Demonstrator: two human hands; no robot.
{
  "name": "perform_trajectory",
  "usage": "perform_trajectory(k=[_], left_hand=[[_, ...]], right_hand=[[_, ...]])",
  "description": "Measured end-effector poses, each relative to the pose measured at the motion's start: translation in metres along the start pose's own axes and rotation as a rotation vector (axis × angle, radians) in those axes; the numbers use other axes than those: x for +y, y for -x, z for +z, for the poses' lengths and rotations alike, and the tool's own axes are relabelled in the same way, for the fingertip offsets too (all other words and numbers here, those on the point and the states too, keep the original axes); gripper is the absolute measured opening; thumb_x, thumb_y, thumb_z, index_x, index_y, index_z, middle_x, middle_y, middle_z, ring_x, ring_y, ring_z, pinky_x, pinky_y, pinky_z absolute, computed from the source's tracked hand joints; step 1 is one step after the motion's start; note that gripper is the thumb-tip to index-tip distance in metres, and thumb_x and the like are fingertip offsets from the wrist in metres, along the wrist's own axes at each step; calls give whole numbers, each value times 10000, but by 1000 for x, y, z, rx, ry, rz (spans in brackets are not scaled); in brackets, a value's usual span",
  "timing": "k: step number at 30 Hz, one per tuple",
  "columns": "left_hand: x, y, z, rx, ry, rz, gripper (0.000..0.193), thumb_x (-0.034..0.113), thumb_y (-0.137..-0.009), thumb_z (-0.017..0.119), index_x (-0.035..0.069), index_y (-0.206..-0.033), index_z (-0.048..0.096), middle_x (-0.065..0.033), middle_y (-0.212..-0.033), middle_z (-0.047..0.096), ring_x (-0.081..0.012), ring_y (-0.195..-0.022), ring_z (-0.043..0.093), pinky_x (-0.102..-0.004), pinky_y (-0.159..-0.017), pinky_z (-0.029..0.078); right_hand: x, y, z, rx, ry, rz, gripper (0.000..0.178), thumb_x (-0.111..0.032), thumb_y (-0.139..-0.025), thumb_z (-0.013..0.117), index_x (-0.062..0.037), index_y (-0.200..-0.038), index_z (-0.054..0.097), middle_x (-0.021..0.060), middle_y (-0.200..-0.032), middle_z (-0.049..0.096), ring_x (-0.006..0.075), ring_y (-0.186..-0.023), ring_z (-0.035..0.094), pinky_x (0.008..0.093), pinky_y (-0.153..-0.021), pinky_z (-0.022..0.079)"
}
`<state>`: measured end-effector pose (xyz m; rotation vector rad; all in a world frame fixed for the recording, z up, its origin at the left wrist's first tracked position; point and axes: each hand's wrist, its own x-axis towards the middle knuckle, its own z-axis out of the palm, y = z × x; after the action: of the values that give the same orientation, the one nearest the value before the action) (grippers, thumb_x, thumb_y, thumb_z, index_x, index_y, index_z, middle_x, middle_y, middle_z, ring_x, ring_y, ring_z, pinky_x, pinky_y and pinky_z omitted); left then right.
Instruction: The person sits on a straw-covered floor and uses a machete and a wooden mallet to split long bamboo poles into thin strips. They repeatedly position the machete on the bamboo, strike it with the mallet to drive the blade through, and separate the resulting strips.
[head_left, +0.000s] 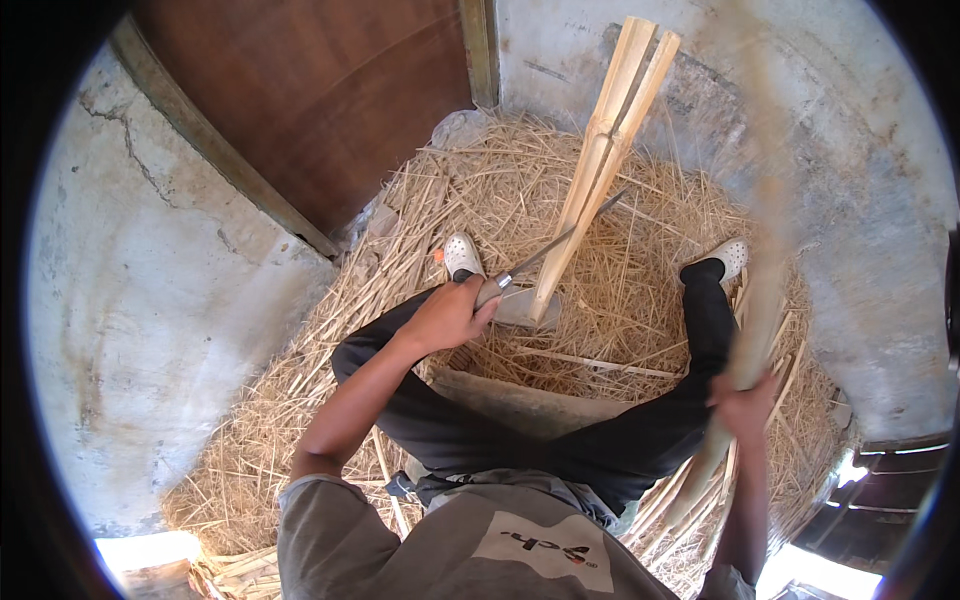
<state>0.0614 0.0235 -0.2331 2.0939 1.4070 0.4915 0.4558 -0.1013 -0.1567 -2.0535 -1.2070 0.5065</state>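
Note:
My left hand [450, 315] is closed round the wooden handle of a long, narrow-bladed knife [538, 253]. Its dark blade crosses a split length of bamboo [598, 150], and part of the blade is hidden by it. The bamboo leans up and away, with its halves parted toward the top and its lower end at a flat grey block [515, 305] between my feet. On the right, my right hand [745, 405] grips a long pale pole [765, 270], probably bamboo. Motion smears the pole and this hand; the pole runs from beside my thigh to the upper edge.
Straw and thin strips [510, 170] cover the floor around my legs. A low stone-like ledge [520, 400] lies between my thighs. Stained walls [200, 300] stand left and right, with a brown door [320, 90] at the far left. Long strips [700, 490] lie by my right leg.

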Motion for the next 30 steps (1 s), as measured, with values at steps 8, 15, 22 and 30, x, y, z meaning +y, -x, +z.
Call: perform_trajectory(k=[8, 15, 22, 30], left_hand=[[-35, 11, 34, 40, 35, -39, 289, 264, -919, 594, -18, -924, 531, -264, -702, 597, -470, -709, 598, -513, -638, 456], [-27, 9, 41, 75, 52, -66, 293, 236, -903, 598, -49, -912, 527, -290, -690, 607, -483, -679, 609, -537, -631, 483], [-29, 8, 67, 89, 41, -115, 282, 240, -907, 609, -26, -965, 539, -279, -726, 613, -491, -724, 600, -539, -638, 467], [-61, 19, 122, 221, 62, -106, 321, 263, -909, 594, -49, -948, 530, -301, -717, 619, -493, -692, 613, -556, -629, 495]], right_hand=[[38, 37, 56, -674, -243, 455, 268, -34, -717, 658, 49, -964, 596, 90, -665, 598, 174, -495, 599, 307, -449, 494], [-42, 23, -39, -58, -148, 194, 453, -41, -725, 673, 37, -1146, 523, 94, -742, 613, 168, -580, 617, 304, -501, 488], [49, 15, 67, -339, 191, 31, 412, -151, -677, 730, 46, -1023, 623, 198, -827, 688, 302, -740, 696, 411, -666, 549], [0, 32, 45, -609, -246, 443, 204, 6, -700, 655, 33, -890, 587, 86, -638, 595, 167, -468, 591, 290, -418, 490]])
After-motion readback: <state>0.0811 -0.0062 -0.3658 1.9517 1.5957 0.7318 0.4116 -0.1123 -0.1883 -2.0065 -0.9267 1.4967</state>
